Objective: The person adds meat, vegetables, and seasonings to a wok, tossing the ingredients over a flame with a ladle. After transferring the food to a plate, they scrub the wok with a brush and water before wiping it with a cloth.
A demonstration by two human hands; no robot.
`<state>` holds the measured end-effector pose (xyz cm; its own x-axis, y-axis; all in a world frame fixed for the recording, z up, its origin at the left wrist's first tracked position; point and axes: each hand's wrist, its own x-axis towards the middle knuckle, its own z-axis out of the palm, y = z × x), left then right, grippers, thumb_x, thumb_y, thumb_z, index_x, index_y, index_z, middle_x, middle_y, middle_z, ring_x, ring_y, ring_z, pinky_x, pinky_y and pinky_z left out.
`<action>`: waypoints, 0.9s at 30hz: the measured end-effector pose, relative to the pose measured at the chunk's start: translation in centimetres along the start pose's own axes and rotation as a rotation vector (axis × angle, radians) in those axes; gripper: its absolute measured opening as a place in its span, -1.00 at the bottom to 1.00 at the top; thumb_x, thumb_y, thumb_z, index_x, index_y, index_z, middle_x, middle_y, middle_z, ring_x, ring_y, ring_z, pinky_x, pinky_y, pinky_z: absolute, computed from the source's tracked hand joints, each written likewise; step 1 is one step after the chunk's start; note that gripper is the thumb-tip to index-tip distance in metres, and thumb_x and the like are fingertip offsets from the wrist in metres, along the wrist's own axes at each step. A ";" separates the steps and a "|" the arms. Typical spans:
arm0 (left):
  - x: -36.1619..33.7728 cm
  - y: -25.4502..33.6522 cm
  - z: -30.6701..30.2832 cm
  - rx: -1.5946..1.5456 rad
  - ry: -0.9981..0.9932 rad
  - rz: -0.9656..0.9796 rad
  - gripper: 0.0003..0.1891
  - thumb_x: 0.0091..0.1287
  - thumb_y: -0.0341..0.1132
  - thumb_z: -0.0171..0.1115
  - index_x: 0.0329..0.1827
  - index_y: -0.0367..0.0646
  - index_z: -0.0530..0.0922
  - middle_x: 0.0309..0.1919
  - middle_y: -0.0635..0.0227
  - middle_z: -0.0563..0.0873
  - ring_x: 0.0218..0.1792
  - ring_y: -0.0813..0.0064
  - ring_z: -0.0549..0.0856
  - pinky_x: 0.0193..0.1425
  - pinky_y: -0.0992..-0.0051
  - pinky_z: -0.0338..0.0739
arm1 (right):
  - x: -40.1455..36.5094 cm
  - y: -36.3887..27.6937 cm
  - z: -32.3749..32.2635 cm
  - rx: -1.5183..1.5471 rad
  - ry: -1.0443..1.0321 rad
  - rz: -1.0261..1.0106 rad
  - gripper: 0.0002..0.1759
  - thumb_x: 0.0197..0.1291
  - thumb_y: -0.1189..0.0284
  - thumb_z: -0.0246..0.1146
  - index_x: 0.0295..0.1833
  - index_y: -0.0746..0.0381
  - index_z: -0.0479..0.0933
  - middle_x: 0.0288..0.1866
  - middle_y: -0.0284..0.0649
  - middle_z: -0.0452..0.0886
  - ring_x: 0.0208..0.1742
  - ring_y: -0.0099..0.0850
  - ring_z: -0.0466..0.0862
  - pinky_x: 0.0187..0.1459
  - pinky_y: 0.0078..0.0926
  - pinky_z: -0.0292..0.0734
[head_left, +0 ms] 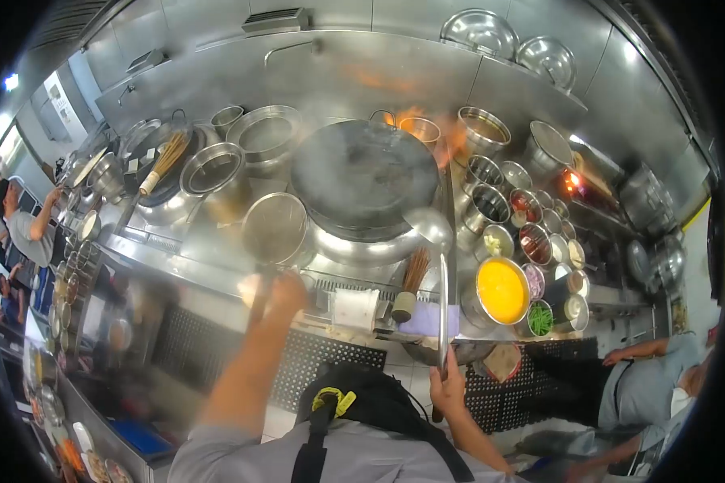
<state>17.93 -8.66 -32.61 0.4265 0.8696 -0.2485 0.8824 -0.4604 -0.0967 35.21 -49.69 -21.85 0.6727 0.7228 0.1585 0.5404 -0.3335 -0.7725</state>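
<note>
My left hand (286,296), blurred by motion, is closed round the handle of a round strainer (275,229), which is over the stove's front left of the big wok. My right hand (449,388) grips the long handle of a steel ladle (431,228). The ladle's bowl is by the right rim of the dark wok (362,181). Haze hangs over the wok, and its surface shows no food that I can make out. Flames (451,143) flare behind its right side. Below the wok lie a bamboo brush (412,282) and a folded purple cloth (428,319).
A pot of yellow liquid (502,291), a cup of chopped greens (540,319) and several seasoning tins stand at right. Steel pots (213,169) and another wok with a brush (163,163) are at left. Co-workers stand at far left (31,221) and lower right (640,386).
</note>
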 end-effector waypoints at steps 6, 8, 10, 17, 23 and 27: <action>2.0 -4.7 5.3 -1.802 -0.118 -0.021 -0.77 0.10 -0.42 0.23 -0.16 -0.27 0.59 -0.31 0.29 0.66 -0.26 0.35 0.66 -0.15 0.30 0.59 | -2.0 8.8 4.0 0.167 -0.058 0.298 -0.29 0.19 0.62 0.18 0.47 0.44 0.17 0.20 0.29 0.51 0.24 0.02 0.56 0.24 -0.27 0.41; -3.2 -3.6 0.1 -2.240 -0.219 0.017 -0.65 0.11 -0.51 0.17 0.01 -0.27 0.52 -0.20 0.25 0.69 -0.16 0.25 0.71 0.00 0.28 0.65 | -2.2 10.6 5.3 -0.165 0.018 0.144 -0.23 0.14 0.61 0.21 0.49 0.40 0.16 0.23 0.30 0.49 0.22 0.15 0.53 0.24 -0.22 0.40; -7.8 -3.9 -3.2 -2.453 -0.202 0.018 -0.50 0.10 -0.52 0.13 0.19 -0.33 0.44 0.00 0.08 0.68 -0.02 0.16 0.71 0.15 0.28 0.61 | -1.5 11.0 5.0 -0.188 -0.064 0.202 -0.19 0.08 0.58 0.24 0.49 0.42 0.14 0.23 0.31 0.48 0.20 0.17 0.53 0.21 -0.18 0.41; -19.0 -10.4 -7.0 -2.555 0.010 0.304 -0.40 0.28 -0.32 0.24 0.38 -0.28 0.31 0.11 0.00 0.64 -0.02 0.15 0.73 0.06 0.22 0.69 | 4.0 12.5 7.4 -0.414 -0.426 -0.229 -0.27 0.12 0.07 0.29 0.41 0.05 0.37 0.36 0.12 0.38 0.28 0.17 0.45 0.28 0.03 0.32; -30.5 -31.4 -8.0 -2.209 1.280 -0.364 -0.51 0.34 -0.39 0.13 0.34 -0.26 0.33 0.02 0.03 0.66 -0.10 0.11 0.73 -0.09 0.08 0.69 | 5.7 15.4 18.8 -0.330 -0.872 -0.072 -0.70 -0.05 0.31 0.30 -0.50 0.37 0.48 -0.36 0.09 0.63 -0.32 -0.01 0.62 -0.27 -0.02 0.46; -46.8 -52.0 -13.0 -1.792 1.632 0.470 -0.64 0.47 -0.19 0.04 0.21 -0.20 0.43 -0.05 0.18 0.67 -0.05 0.27 0.69 0.06 0.28 0.64 | 5.9 13.4 20.0 -0.390 -0.870 -0.127 -0.69 -0.04 0.30 0.29 -0.42 0.38 0.50 -0.30 0.11 0.63 -0.26 0.02 0.62 -0.21 -0.02 0.48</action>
<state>-45.34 -23.07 -3.47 -0.4521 0.5925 0.6668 -0.3727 -0.8046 0.4622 36.28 -37.82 -43.52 0.0717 0.9113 -0.4055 0.8191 -0.2858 -0.4974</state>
